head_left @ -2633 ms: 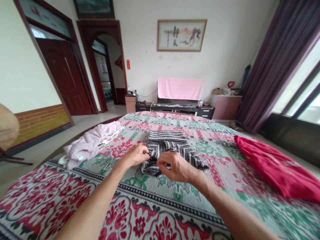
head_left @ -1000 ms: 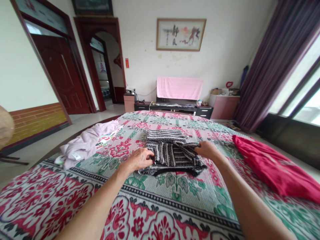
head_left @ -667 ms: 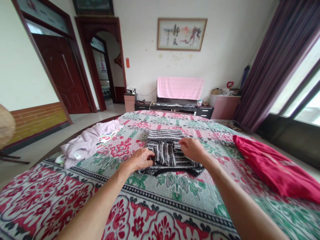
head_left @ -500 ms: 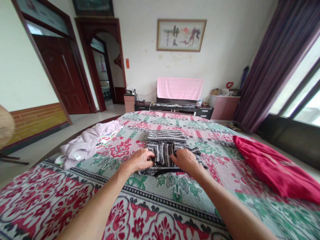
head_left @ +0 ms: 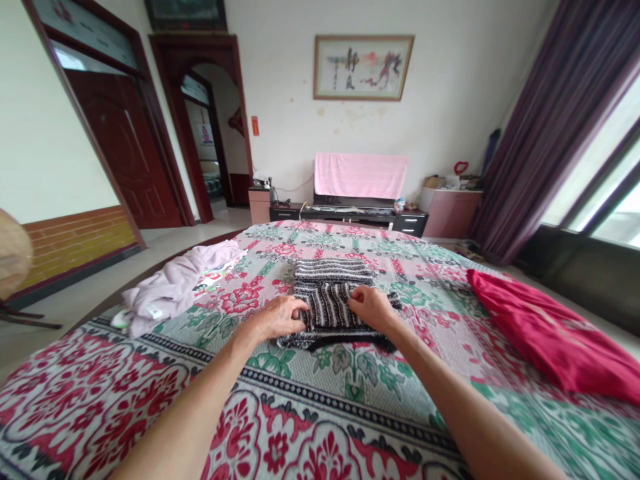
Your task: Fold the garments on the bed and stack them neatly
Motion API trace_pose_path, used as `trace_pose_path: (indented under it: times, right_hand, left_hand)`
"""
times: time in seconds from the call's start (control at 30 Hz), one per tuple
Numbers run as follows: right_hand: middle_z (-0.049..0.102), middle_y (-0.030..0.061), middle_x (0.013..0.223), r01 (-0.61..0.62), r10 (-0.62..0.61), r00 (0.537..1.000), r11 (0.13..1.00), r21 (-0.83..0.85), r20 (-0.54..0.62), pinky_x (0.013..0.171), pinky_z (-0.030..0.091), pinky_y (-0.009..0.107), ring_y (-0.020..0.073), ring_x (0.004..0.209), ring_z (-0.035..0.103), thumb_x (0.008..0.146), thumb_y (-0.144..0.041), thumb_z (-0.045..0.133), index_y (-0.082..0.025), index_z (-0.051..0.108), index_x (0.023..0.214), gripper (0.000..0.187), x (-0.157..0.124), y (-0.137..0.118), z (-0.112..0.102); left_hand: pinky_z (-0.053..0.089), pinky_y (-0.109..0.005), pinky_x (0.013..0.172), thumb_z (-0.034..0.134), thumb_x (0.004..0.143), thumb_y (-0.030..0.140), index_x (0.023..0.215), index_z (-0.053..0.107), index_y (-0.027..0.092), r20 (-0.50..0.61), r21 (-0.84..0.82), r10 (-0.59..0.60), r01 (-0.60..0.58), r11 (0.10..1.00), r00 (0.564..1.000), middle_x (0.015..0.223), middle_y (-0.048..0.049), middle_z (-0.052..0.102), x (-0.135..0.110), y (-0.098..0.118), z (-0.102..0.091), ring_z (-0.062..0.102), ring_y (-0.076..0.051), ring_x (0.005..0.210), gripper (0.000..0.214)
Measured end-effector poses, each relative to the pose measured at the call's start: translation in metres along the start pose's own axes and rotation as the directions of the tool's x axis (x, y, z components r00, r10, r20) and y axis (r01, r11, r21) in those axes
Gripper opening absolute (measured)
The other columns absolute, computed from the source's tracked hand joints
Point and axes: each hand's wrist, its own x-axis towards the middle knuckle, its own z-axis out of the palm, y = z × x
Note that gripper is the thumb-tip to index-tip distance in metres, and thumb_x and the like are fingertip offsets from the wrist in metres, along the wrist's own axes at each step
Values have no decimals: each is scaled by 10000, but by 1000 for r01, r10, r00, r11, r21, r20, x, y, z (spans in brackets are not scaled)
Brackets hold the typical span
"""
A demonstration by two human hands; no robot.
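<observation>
A black-and-white striped knit sweater [head_left: 330, 310] lies partly folded on the floral bedspread [head_left: 280, 407], in front of me. One striped section is folded over the middle, and a dark curved edge faces me. My left hand [head_left: 280, 317] pinches the left edge of the folded section with thumb and fingers. On the opposite side, my right hand [head_left: 371, 307] has its fingers closed on the knit fabric near the fold's right edge. The fingertips of both hands are partly hidden in the cloth.
To the left lies a crumpled pale pink garment [head_left: 175, 287], and to the right a red garment [head_left: 545, 333]. Past the bed's far edge stands a black TV cabinet [head_left: 345, 217] with a pink towel [head_left: 360, 175] above it. A purple curtain [head_left: 535, 133] hangs at the right.
My right hand has shifted slightly up and right, its fingers closing on the fabric. The folded section looks drawn wider and flatter. My left hand stays nearly in place.
</observation>
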Motion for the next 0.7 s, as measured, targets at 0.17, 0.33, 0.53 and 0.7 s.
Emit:
trace_pose_path:
  times: [0.17, 0.33, 0.53, 0.7]
  right_hand:
    - [662, 26, 714, 19, -15, 999, 997, -78, 52, 624, 341, 222, 139, 658, 561, 744, -135, 541, -163, 657, 845, 156, -2, 4, -3]
    - [655, 36, 714, 66, -50, 994, 985, -157, 99, 622, 315, 231, 148, 676, 554, 748, -113, 518, -172, 638, 850, 168, -7, 3, 1]
    - [649, 38, 714, 66, -53, 995, 985, -159, 81, 620, 311, 234, 150, 687, 559, 764, -119, 504, -173, 631, 850, 163, -6, 6, 2]
    - [657, 49, 748, 56, -33, 993, 979, -199, 115, 640, 336, 242, 169, 735, 593, 788, -140, 508, -177, 629, 882, 158, -8, 5, -1]
  left_hand:
    - [407, -210, 643, 598, 708, 306, 943, 735, 203, 9, -6, -28, 28, 1000, 1000, 822, -6, 642, -1, 2, -2, 554, -120, 711, 291]
    - [414, -211, 639, 573, 738, 287, 808, 757, 208, -17, 8, -20, 20, 1000, 1000, 739, -5, 657, -2, 8, -4, 577, -124, 689, 212]
    - [475, -299, 879, 561, 796, 282, 1049, 714, 194, -277, 109, 9, 22, 994, 961, 1097, -75, 668, 1, 3, 3, 620, -198, 979, 309]
    - [343, -387, 1102, 500, 885, 409, 1332, 525, 182, -92, 177, 107, -89, 980, 990, 1464, -110, 433, -1, -7, 15, 408, -240, 1334, 503]
